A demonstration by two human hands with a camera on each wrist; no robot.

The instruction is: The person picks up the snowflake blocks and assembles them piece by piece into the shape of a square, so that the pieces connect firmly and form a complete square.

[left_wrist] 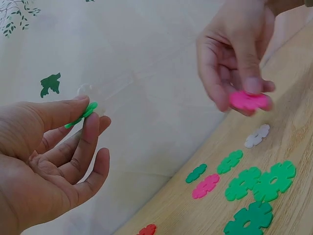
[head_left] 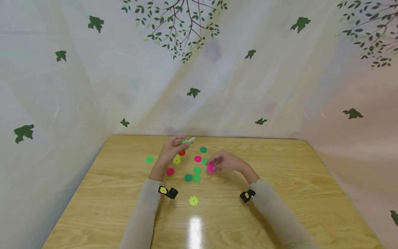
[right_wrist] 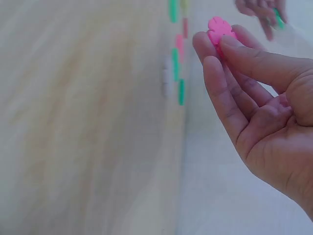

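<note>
My left hand [head_left: 171, 149] is raised over the far part of the table, pinching a green flower-shaped plastic disc [left_wrist: 89, 109] between thumb and fingers. A whitish disc [head_left: 192, 139] stands out from the green one at an angle and looks joined to it. To the right and lower, my right hand [head_left: 228, 161] pinches a pink notched disc [right_wrist: 221, 30] between thumb and fingertips. The pink disc is held apart from the left hand's pieces. In the left wrist view, the right hand's other fingers are curled behind the disc.
Loose discs lie on the wooden table [head_left: 109, 207]: several greens [head_left: 197, 177], pinks [head_left: 197, 159], a red [head_left: 181, 153], a yellow beside the left hand [head_left: 177, 159] and another yellow nearer the front [head_left: 193, 200]. A white disc [left_wrist: 257, 136] lies below the right hand. A printed curtain [head_left: 217, 103] hangs behind.
</note>
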